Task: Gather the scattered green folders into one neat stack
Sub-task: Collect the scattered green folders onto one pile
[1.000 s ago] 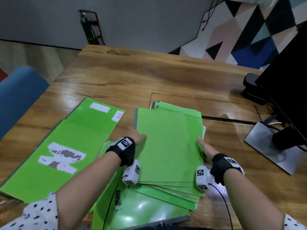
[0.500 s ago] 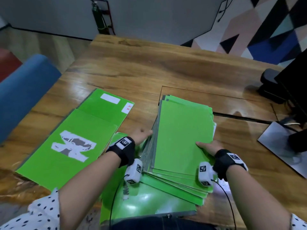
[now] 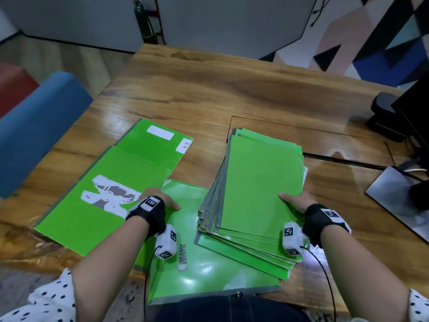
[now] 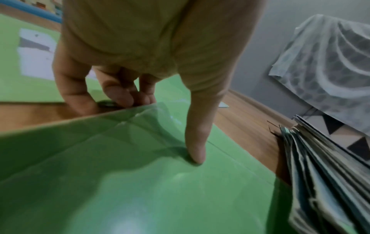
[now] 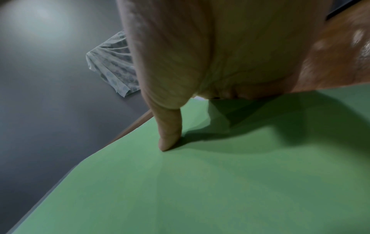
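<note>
A thick stack of green folders (image 3: 260,182) lies right of centre on the wooden table (image 3: 232,89), its left edges fanned out. My right hand (image 3: 293,201) grips its right edge, thumb (image 5: 168,136) pressing on the top folder (image 5: 220,182); the fingers are hidden below. A glossy green folder (image 3: 209,263) lies partly under the stack at the table's front edge. My left hand (image 3: 162,202) pinches its far left edge, thumb (image 4: 195,150) on top and fingers (image 4: 118,93) curled under. Two more green folders lie at the left, one with a torn white patch (image 3: 69,217), one with labels (image 3: 157,147).
A black monitor (image 3: 415,112) on a grey base plate (image 3: 392,201) stands at the right edge, with cables beside it. A dark cable slot (image 3: 336,159) runs across the table behind the stack. A blue chair (image 3: 34,126) is at the left.
My left hand has let go of the stack's left edge and moved left onto the glossy folder. The right hand stays on the stack, which has shifted right and fanned out at its left edge.
</note>
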`<state>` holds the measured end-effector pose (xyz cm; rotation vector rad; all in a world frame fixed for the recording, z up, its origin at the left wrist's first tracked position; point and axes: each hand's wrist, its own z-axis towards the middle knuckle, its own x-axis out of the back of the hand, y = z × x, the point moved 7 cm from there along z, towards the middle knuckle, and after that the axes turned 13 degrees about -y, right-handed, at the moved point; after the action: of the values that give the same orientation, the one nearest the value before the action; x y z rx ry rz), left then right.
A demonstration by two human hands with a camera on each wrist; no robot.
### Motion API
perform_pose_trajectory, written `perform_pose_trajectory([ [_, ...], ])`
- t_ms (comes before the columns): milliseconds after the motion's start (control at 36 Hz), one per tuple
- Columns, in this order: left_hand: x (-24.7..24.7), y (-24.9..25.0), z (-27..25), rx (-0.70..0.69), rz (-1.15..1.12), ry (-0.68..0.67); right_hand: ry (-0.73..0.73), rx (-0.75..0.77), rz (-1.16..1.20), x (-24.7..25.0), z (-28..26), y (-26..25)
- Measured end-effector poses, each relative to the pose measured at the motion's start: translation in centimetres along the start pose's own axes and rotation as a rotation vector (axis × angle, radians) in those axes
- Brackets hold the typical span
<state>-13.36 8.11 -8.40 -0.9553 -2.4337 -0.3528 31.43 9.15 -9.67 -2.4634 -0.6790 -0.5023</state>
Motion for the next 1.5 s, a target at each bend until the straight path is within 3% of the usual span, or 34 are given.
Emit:
perform_pose_trajectory([
  [194, -1.3, -0.9, 0.8, -0.010, 0.032, -0.042, 0.005, 0.035, -0.037, 0.1, 0.1, -0.1],
  [333, -0.2, 0.3, -1.2, -0.134, 0.031, -0.036, 0.004, 0.051, 0.007, 0.1, 0.6, 0.0],
  [583, 6.3, 8.0, -4.0, -0.417, 0.205, 0.272, -0.029, 0.044, -0.006, -0.5, 0.7, 0.2],
  [750, 7.2, 11.8, -4.2, -0.544, 0.372, 0.459, -0.020, -0.008, -0.060, -0.5, 0.2, 0.3],
  [972, 3.6, 6.8, 0.2, -0.373, 0.271, 0.226, -0.029, 0.008, -0.078, -0.1, 0.8, 0.1],
  [1083, 3.7, 2.8, 1.0, -0.193, 0.353, 0.264, -0.021, 0.002, -0.071, 0.0, 0.9, 0.1],
  [1278, 3.9, -2.7, 1.0, -0.004, 0.233, 0.205, -0.032, 0.033, 0.013, -0.3, 1.5, 0.6],
  [1500, 3.5, -5.0, 1.4, 0.029, 0.197, 0.105, -0.024, 0.036, -0.011, -0.4, 1.9, 0.9],
])
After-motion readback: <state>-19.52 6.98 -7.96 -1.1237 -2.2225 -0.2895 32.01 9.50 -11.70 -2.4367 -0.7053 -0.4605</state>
